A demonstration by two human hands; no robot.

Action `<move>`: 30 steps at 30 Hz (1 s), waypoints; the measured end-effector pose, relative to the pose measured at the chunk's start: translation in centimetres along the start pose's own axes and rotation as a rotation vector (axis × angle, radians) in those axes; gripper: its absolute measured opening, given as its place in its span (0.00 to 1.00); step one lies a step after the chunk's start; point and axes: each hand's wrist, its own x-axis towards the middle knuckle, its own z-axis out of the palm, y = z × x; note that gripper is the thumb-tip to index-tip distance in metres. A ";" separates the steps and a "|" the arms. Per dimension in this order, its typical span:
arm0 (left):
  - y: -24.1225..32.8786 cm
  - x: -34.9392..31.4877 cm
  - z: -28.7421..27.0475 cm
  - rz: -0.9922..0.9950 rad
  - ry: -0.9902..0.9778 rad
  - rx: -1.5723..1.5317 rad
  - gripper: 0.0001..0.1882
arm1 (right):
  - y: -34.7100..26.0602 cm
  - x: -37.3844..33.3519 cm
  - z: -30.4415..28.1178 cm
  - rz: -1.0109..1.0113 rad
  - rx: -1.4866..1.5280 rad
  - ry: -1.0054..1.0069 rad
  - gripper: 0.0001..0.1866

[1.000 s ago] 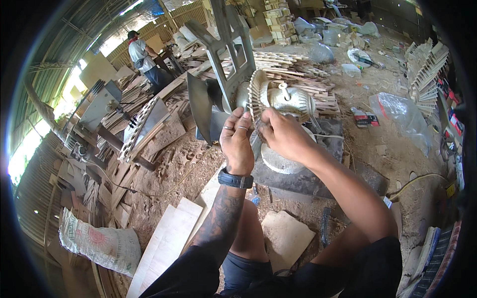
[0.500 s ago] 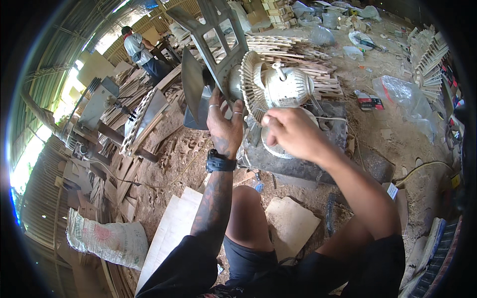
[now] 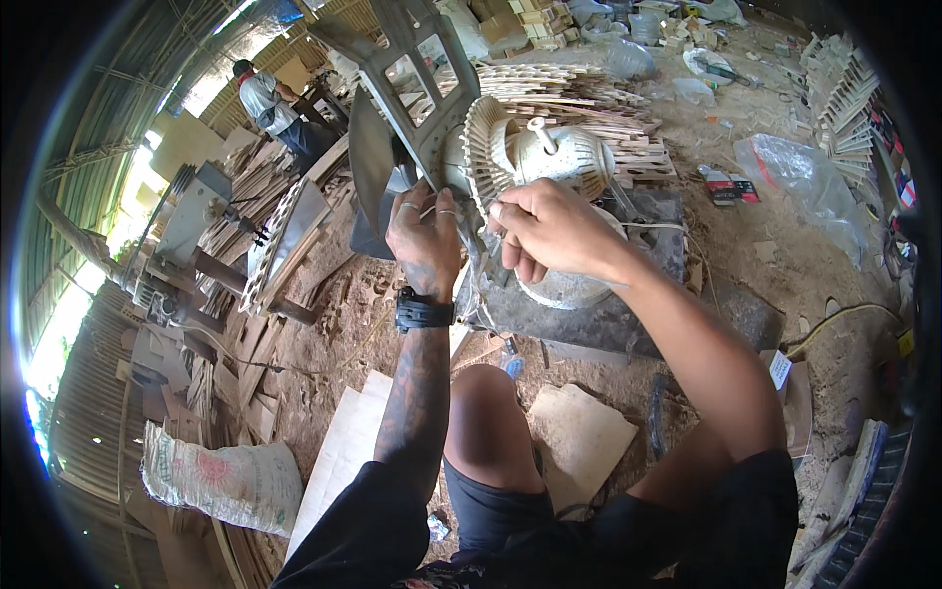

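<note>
We gripped the fan's slatted wooden guard with our left hand. Our right hand pinched its rim beside the white motor.

Stuffed sack, clear plastic bag, distant person, stacked wooden slats

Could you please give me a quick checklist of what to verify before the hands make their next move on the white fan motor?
1. Left hand steady beside the ring of wooden slats: ok.
2. Right hand has a closed grip just below the white fan motor; what it pinches: cannot tell.
3. Motor shaft free of fingers: ok.
4. White cord clear of both hands: ok.
5. Dark slab under the work lying flat: cannot tell.
6. Person in the background well away: ok.
</note>
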 end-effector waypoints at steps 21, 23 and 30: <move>-0.4 0.7 -0.3 0.050 -0.117 -0.067 0.22 | -0.2 1.6 -1.8 0.110 -0.131 -0.055 0.16; -1.0 1.1 0.0 0.108 -0.094 -0.016 0.23 | -0.3 2.2 -1.7 0.122 -0.066 -0.085 0.17; -2.6 1.5 -0.1 0.212 -0.101 0.012 0.21 | -1.4 1.5 -2.7 0.215 -0.023 -0.183 0.17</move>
